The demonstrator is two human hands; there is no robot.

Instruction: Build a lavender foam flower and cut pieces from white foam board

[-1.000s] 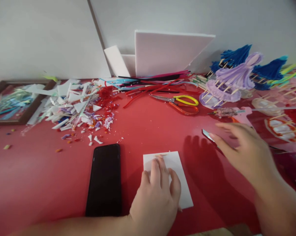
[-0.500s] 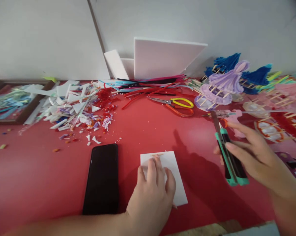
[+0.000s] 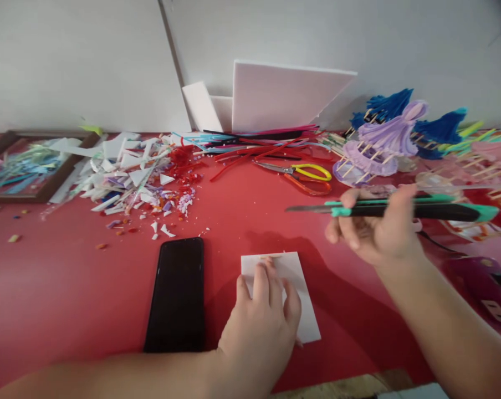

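My left hand presses down on a white foam piece lying on the red table, its fingers bent and spread. A thin wooden stick lies under the fingertips near the piece's far edge. To the right, my right hand is raised over the table and closed around a green and black utility knife. The knife lies nearly level, with its dark blade pointing left.
A black phone lies left of the foam. Behind are colourful scraps, scissors, pipe cleaners and a leaning white board. Small purple and blue crafts stand at the right.
My right hand has turned the knife from nearly upright to almost level, its blade now pointing left. My left hand keeps its place on the foam. The view has shifted slightly.
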